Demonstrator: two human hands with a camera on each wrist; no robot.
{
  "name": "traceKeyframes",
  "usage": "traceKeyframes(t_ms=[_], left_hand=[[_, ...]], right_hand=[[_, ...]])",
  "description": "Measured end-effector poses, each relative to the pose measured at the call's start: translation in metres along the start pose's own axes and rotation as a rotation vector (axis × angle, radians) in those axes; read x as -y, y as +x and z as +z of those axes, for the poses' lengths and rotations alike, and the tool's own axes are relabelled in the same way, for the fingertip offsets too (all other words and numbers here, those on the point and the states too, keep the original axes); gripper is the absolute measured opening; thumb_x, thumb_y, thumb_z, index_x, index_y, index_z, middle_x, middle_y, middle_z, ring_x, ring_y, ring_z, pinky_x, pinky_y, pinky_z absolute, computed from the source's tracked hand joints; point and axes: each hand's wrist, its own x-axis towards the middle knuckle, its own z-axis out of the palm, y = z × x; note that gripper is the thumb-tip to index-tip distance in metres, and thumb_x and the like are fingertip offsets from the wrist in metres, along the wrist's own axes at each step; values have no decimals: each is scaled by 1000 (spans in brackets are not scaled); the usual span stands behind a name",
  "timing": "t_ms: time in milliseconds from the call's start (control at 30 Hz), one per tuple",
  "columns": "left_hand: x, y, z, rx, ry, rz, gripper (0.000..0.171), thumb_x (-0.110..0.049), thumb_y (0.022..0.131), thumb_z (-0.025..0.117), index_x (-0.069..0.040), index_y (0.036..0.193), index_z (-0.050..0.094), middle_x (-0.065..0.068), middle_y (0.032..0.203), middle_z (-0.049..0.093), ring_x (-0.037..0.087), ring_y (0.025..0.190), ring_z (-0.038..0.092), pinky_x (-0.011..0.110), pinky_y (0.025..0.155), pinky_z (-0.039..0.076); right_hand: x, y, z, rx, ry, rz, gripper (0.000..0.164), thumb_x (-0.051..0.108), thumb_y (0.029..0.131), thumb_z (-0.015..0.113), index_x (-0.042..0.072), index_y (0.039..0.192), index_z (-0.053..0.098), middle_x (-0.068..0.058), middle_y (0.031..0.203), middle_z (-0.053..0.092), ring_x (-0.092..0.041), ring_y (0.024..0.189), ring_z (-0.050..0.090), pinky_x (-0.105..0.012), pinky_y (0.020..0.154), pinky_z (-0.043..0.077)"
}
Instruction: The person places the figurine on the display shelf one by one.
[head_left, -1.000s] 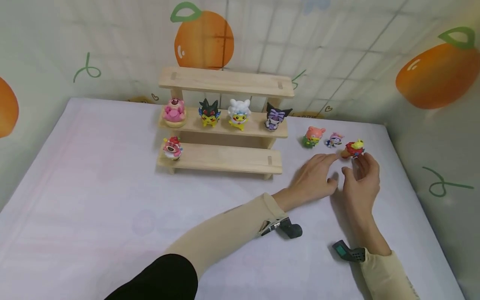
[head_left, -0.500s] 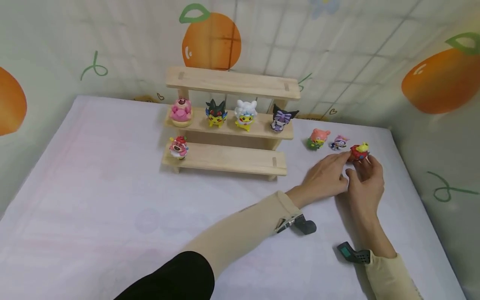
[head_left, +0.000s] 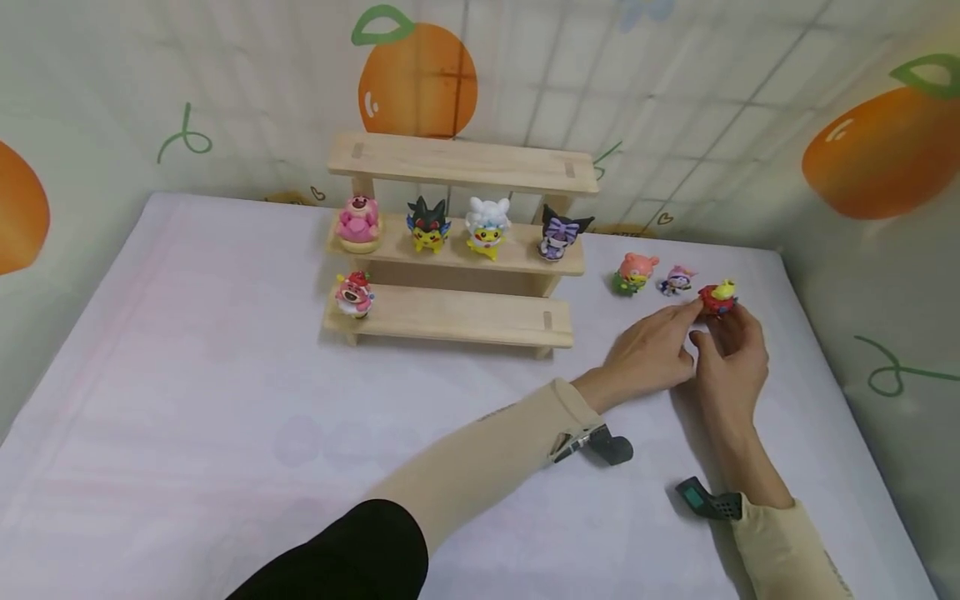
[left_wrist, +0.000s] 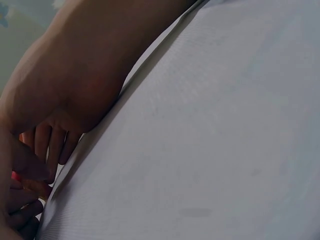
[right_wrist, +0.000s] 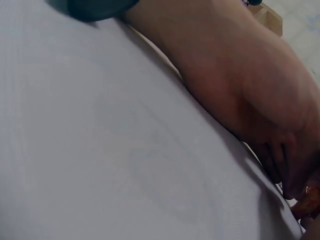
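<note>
A red figurine with a yellow top (head_left: 718, 296) stands on the white table at the far right. My left hand (head_left: 648, 350) reaches across and touches its left side with bent fingers. My right hand (head_left: 731, 362) holds its front right side, fingers curled. Little of the figurine (left_wrist: 37, 187) shows between the hands in the left wrist view; the right wrist view catches an orange bit of the figurine (right_wrist: 306, 201). Just left of it stand a small pink-and-purple figurine (head_left: 677, 281) and a pink-and-green one (head_left: 635, 273).
A three-tier wooden shelf (head_left: 465, 162) stands at the back middle. Its middle tier bears a pink bear (head_left: 358, 223), a black-eared yellow figurine (head_left: 428, 225), a white-hooded one (head_left: 487, 227) and a black-and-purple one (head_left: 561, 233). A red-capped bear (head_left: 354, 295) sits on the lowest tier.
My left hand has moved right, its fingers now at the red figurine. The figurine has turned, and its orange part no longer shows at the left. The view has shifted slightly.
</note>
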Motion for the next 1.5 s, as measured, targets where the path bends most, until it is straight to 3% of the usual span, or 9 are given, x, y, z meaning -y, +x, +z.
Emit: traceKeyframes(t_ms=[133, 367, 700, 933, 1200, 1333, 1500], left_hand=[[1, -2, -1, -4, -41, -16, 78, -28, 96, 66, -28, 167, 32, -19, 166, 39, -6, 149, 36, 10, 115, 33], [2, -3, -1, -67, -132, -42, 69, -26, 94, 70, -33, 158, 47, -22, 152, 55, -5, 124, 57, 13, 96, 47], [5, -5, 0, -133, -170, -32, 58, -26, 93, 69, -32, 150, 58, -19, 144, 63, -1, 127, 60, 12, 98, 46], [2, -5, -1, -129, -118, -68, 67, -32, 94, 69, -31, 158, 49, -18, 149, 59, -2, 136, 54, 13, 106, 44], [2, -7, -3, -59, -153, -31, 78, -29, 96, 66, -30, 166, 33, -15, 162, 47, -4, 145, 43, 11, 114, 36], [3, -9, -3, -57, -191, -24, 79, -28, 95, 67, -32, 166, 33, -18, 162, 46, -5, 139, 49, 12, 108, 41], [4, -17, -3, -68, -251, -28, 80, -27, 94, 67, -35, 166, 33, -20, 161, 47, -6, 120, 55, 9, 92, 46]], right_hand=[[0, -2, 1, -18, 18, -18, 59, 17, 103, 58, 20, 160, 42, -4, 161, 52, -21, 147, 52, -30, 122, 40], [1, -6, 0, -46, 24, -14, 54, 17, 104, 59, 18, 156, 45, -6, 157, 55, -21, 145, 53, -30, 122, 40], [0, -10, -1, -61, 6, -19, 55, 16, 102, 60, 15, 155, 44, -9, 154, 56, -22, 141, 56, -28, 120, 41], [-1, -8, -3, -27, -32, 24, 62, 21, 103, 59, 22, 161, 37, -6, 161, 52, -21, 144, 54, -29, 120, 41], [-1, -9, -2, -28, -35, -41, 59, 20, 103, 59, 24, 160, 43, -6, 156, 56, -24, 141, 56, -32, 120, 43], [0, -11, -1, -60, -34, -73, 56, 19, 102, 60, 23, 157, 49, -8, 152, 60, -25, 137, 59, -30, 118, 45], [2, -16, 0, -116, -15, -117, 50, 18, 102, 62, 22, 151, 56, -8, 145, 66, -22, 127, 66, -23, 107, 52]])
